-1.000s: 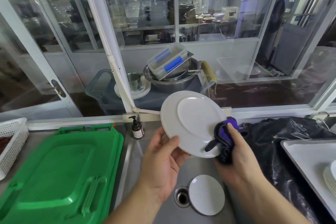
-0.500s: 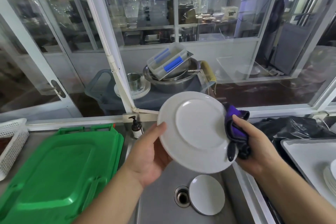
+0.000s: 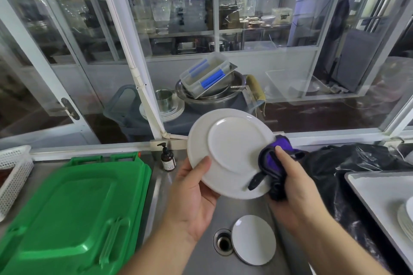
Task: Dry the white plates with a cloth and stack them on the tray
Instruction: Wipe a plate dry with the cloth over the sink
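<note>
White plates, purple cloth, green lid

The held plate (image 3: 230,152) was plain white, as was the smaller plate (image 3: 253,239) in the grey steel sink (image 3: 201,259). The cloth (image 3: 273,163) was purple with dark edging. The lid (image 3: 73,214) was bright green, the bag (image 3: 348,163) glossy black, the basket (image 3: 13,172) white and perforated, the pump bottle (image 3: 167,159) brown with a pale label.

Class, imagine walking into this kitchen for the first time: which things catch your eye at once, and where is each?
In the middle, a white plate held over the sink, the left hand at its lower left edge, the right hand pressing a purple cloth to its right rim. At lower left lies a bright green lid.
</note>
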Motion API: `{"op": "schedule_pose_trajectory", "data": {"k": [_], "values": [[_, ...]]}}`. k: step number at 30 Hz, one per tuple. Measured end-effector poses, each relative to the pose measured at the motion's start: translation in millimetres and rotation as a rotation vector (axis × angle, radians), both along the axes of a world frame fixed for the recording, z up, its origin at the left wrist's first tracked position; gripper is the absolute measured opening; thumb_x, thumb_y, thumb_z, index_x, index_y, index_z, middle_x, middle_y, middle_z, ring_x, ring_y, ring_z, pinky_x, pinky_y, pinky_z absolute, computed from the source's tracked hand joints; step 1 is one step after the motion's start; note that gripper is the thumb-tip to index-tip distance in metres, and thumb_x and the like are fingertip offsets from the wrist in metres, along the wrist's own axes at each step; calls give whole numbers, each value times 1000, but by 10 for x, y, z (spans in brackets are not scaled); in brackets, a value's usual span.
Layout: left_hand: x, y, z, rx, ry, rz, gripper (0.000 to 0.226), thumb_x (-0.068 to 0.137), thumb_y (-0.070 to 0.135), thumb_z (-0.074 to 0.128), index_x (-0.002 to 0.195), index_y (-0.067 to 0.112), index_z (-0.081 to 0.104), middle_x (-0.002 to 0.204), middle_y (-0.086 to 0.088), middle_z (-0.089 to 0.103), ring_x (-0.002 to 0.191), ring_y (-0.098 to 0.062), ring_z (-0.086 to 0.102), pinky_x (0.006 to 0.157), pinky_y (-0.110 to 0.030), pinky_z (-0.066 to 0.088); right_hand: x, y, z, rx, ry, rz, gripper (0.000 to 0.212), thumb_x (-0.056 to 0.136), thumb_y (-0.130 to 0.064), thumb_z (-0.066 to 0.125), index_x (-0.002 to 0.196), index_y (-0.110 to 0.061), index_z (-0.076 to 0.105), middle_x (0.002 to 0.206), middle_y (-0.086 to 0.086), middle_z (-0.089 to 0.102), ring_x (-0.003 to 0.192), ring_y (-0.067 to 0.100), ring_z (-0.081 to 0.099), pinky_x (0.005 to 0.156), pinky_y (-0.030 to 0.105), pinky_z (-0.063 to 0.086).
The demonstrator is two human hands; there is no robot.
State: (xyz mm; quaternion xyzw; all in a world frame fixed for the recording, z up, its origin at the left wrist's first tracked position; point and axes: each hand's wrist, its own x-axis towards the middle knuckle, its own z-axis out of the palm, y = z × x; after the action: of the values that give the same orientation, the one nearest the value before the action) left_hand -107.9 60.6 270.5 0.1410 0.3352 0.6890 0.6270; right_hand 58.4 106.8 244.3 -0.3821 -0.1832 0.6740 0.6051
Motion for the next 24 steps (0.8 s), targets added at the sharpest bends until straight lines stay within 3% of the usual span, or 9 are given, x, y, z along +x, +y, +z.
{"op": "schedule_pose_trajectory", "data": {"k": [4,8,11,13,16,21,22,24], "values": [[163,-52,-72,-4,6,-10,49,85,2,61,131,17,66,125,-16,73,113,-32,73,80,-40,65,-199,-196,-119,-68,11,-67,33,100,-31,67,133,-24,67,118,7,78,112,29,73,105,50,51],[132,-92,-130,-25,51,-49,53,79,0,63,128,19,67,125,-13,74,104,-26,75,74,-35,65,-101,-163,-123,-120,11,-40,52,88,-36,79,134,-14,68,129,25,70,119,44,68,108,68,46],[-37,-96,-131,-50,64,-110,45,81,13,64,125,21,68,117,-12,75,94,-24,73,64,-34,63,77,-40,-13,-104,-14,11,45,91,-29,76,131,-11,70,129,20,72,118,36,68,109,53,48],[-139,-72,-107,-51,74,-145,39,85,18,63,123,21,70,111,-11,74,89,-22,73,58,-33,62,185,16,109,-94,-51,88,41,89,-26,73,126,-8,72,123,19,74,106,35,71,104,48,53],[-223,-32,-40,-35,86,-192,35,86,12,62,118,17,74,100,-11,75,79,-20,74,53,-31,61,299,75,265,-69,-66,144,42,81,-24,72,118,-5,75,110,16,78,85,28,77,80,40,65],[-178,-39,11,24,62,-171,36,84,5,61,116,12,75,100,-14,77,77,-21,77,54,-33,63,252,78,338,19,-172,24,24,94,-19,72,117,-11,71,108,14,78,73,21,76,55,30,60],[-147,-47,8,31,55,-158,36,83,4,61,116,13,75,103,-15,77,79,-22,77,56,-34,64,224,68,321,20,-237,-44,24,93,-22,75,115,-15,68,105,12,78,71,20,75,52,29,58],[-79,-53,-3,32,48,-127,39,83,4,61,118,14,74,107,-14,78,84,-23,78,59,-34,64,155,32,257,16,-393,-126,41,85,-38,82,119,-24,63,109,5,76,84,21,76,65,35,61]]}}
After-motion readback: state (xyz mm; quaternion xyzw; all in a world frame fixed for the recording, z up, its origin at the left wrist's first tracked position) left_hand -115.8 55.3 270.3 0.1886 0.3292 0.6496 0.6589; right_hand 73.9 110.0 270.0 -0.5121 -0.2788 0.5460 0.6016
